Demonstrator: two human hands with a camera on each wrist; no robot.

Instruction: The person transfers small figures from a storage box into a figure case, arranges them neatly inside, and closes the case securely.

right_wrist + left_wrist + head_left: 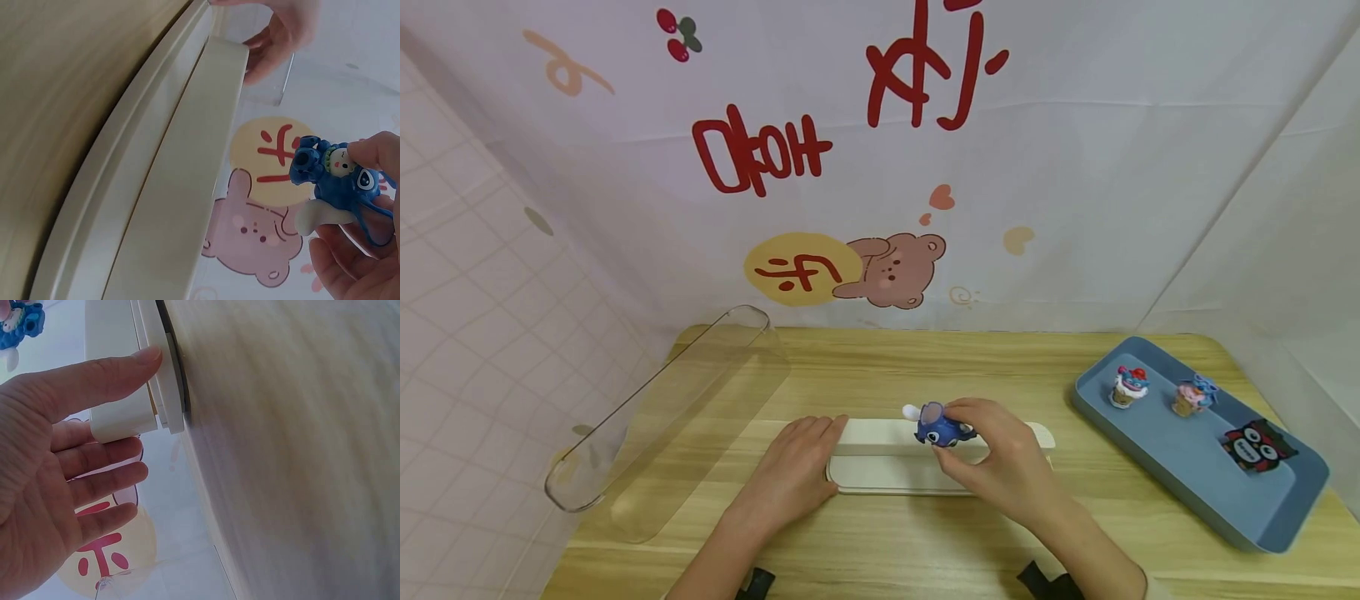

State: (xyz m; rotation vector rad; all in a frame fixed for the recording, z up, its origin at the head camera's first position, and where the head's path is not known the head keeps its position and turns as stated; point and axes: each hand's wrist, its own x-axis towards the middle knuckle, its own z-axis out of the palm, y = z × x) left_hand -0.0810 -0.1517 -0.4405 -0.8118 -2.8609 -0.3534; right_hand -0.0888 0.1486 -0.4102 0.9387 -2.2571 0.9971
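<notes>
My right hand [1011, 458] pinches a small blue figurine [942, 427] between thumb and fingers, above a long white two-step display base [887, 475]. In the right wrist view the figurine [340, 181] shows a cream face, a big round eye and a white rounded part, apart from the base [181, 169]. My left hand [801, 462] holds the base's left end. In the left wrist view, its thumb lies on the front edge of the base [119, 419] and the index finger goes behind the end; the other fingers [106, 481] are spread loosely.
A clear plastic cover [685, 433] stands at the left of the wooden table [880, 542]. On the right, a blue-grey tray [1195, 483] holds two ice-cream-cone figurines [1129, 387] and a dark owl-like piece [1258, 445]. A printed white cloth [1075, 208] hangs behind.
</notes>
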